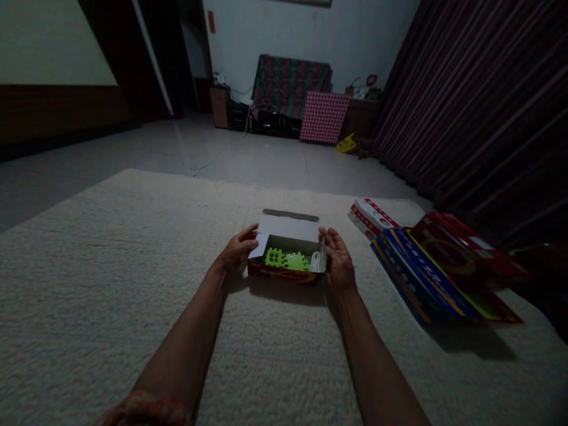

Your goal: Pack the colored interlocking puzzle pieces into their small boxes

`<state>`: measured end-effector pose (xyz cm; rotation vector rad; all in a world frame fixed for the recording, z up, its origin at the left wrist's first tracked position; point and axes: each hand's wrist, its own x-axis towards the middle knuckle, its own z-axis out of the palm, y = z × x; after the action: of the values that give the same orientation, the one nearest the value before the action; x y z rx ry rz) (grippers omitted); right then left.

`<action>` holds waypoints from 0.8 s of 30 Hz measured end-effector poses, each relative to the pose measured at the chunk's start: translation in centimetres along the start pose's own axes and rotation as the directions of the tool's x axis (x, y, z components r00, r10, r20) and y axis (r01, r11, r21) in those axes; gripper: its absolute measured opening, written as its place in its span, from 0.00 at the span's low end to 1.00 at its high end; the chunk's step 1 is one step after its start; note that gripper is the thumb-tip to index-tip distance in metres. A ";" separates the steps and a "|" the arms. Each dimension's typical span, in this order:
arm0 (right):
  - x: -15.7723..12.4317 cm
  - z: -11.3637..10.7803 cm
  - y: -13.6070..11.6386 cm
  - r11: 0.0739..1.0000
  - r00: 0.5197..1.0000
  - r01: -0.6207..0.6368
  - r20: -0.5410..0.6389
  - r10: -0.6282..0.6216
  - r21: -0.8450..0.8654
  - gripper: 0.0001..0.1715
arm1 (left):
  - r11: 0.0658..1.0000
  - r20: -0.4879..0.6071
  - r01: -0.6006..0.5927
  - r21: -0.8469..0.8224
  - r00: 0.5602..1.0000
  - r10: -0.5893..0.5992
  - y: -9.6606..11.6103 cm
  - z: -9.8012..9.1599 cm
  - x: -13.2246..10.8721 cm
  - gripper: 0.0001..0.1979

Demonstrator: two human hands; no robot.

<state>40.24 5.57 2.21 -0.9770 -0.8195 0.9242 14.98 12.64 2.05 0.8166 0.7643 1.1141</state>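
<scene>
A dark red cardboard box (284, 276) sits in front of me with its lid (288, 227) raised at the far side. Inside lie light green plastic pieces (275, 257) with notched edges; one has square holes like a window. A bundled white cord (315, 261) rests at the right end of the box. My left hand (237, 247) grips the left end, its thumb by the white side flap (258, 245). At the opposite end, my right hand (339, 260) holds the right side, fingers curled at the flap there.
A cream quilted cover (133, 284) lies under the box. To the right are a white and red box (373, 218), a blue box (421, 275) and a red box (465, 248), stacked or overlapping. Farther off, a checkered cloth (325, 116) hangs before the wall, near a purple curtain (465, 106).
</scene>
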 end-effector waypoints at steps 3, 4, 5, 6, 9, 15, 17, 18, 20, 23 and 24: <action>0.1 0.0 1.0 0.978 0.997 0.077 0.023 -0.074 -0.196 0.35 | 1.000 0.006 0.001 0.028 1.000 -0.001 0.1 0.3 0.2 0.42; 0.2 -0.1 1.3 0.967 0.996 0.088 0.020 -0.085 -0.241 0.37 | 0.999 0.009 -0.005 0.045 1.000 0.004 0.1 0.4 0.3 0.45; 0.3 -0.2 1.6 0.961 0.996 0.084 0.009 -0.084 -0.264 0.39 | 0.998 0.014 -0.010 0.067 1.000 0.009 0.1 0.5 0.3 0.47; 0.4 -0.3 1.8 0.961 0.998 0.065 -0.006 -0.069 -0.267 0.41 | 0.996 0.019 -0.016 0.092 1.000 0.015 0.1 0.6 0.4 0.50; 0.6 -0.5 1.9 0.976 0.999 -0.019 -0.031 0.013 -0.219 0.47 | 0.989 0.035 -0.033 0.146 0.999 0.028 0.2 0.8 0.4 0.53; 0.0 0.2 0.9 0.988 0.997 -0.073 0.018 0.076 -0.139 0.44 | 0.985 0.132 -0.117 0.125 0.986 0.100 0.6 1.3 0.2 0.43; -0.1 0.4 0.8 0.991 0.998 -0.060 0.029 0.064 -0.121 0.39 | 0.983 0.102 -0.122 0.141 0.989 0.108 0.6 1.3 0.1 0.35; -0.2 0.4 0.9 0.992 0.998 -0.060 0.030 0.064 -0.110 0.35 | 0.982 0.069 -0.116 0.146 0.992 0.107 0.5 1.3 0.1 0.31; -0.4 0.4 0.9 0.993 0.998 -0.054 0.014 0.056 -0.108 0.30 | 0.983 0.022 -0.102 0.155 0.995 0.100 0.4 1.2 0.0 0.25; -0.6 0.4 0.8 0.987 1.000 -0.012 -0.006 0.011 -0.161 0.26 | 0.984 0.033 -0.119 0.133 0.993 0.115 0.3 1.1 0.0 0.14; -0.7 0.4 0.8 0.984 1.000 -0.009 -0.010 0.008 -0.179 0.25 | 0.985 0.047 -0.126 0.119 0.992 0.121 0.2 1.1 0.0 0.11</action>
<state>39.45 5.30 1.54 -1.1404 -0.9024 0.8633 15.78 12.49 2.80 0.9975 0.7621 1.1663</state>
